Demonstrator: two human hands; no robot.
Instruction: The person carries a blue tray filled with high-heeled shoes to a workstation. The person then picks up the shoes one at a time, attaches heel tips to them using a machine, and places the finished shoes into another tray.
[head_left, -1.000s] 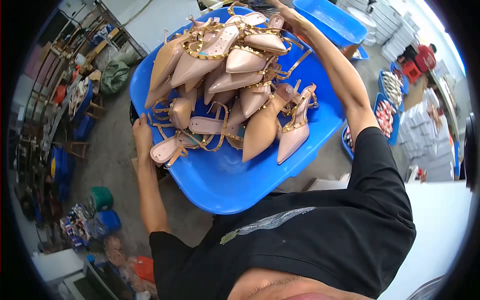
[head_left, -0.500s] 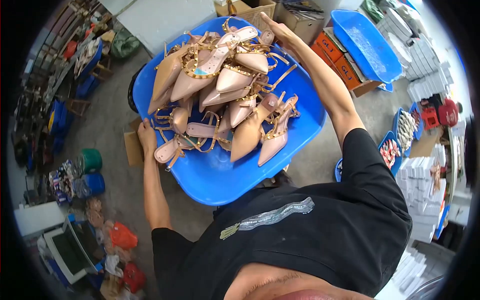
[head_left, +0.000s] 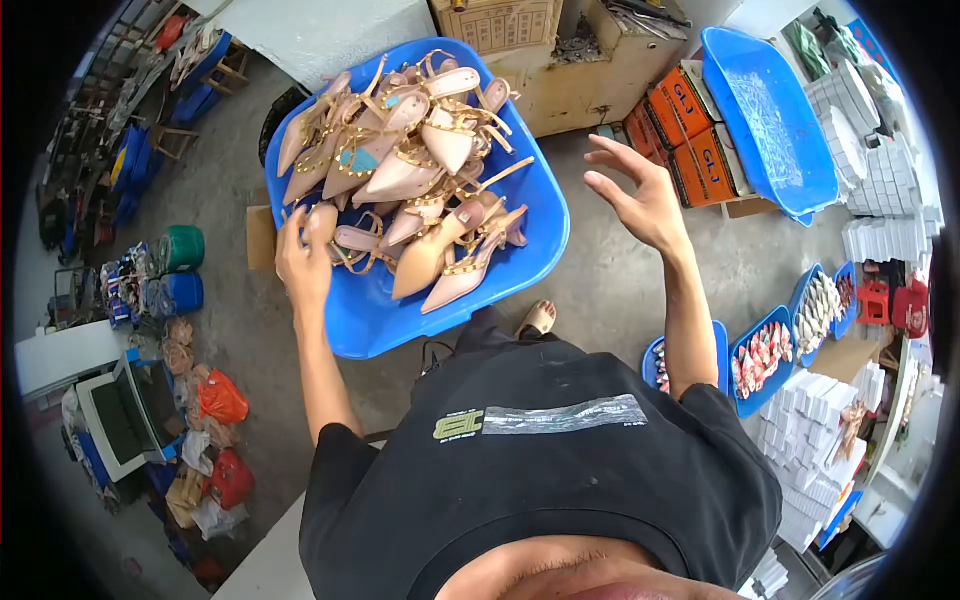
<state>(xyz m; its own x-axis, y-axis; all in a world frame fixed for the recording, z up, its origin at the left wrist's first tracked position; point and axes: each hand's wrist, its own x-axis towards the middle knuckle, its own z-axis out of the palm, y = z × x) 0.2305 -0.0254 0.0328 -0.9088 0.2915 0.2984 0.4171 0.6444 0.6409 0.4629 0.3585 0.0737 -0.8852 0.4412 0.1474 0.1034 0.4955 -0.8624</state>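
Observation:
A blue tub [head_left: 400, 325] in front of me is heaped with pale pink pointed shoes [head_left: 405, 180] that have gold-studded straps. My left hand [head_left: 305, 262] is over the tub's left rim, beside the nearest shoes, its fingers apart and partly among the straps. To the right of the tub, my right hand [head_left: 640, 200] is raised in the air with fingers spread, touching nothing.
Orange boxes [head_left: 695, 140] stand at the upper right, with another blue tub [head_left: 770, 120] on them. Tubs of shoes [head_left: 765, 355] and stacked white boxes [head_left: 815, 430] lie at the right. Red bags [head_left: 222, 397] and a green bucket [head_left: 182, 248] are at the left.
My right hand has let go of the tub's far rim and moved right. My left hand has come from the outer rim to over the shoes. The tub sits further left and higher in view.

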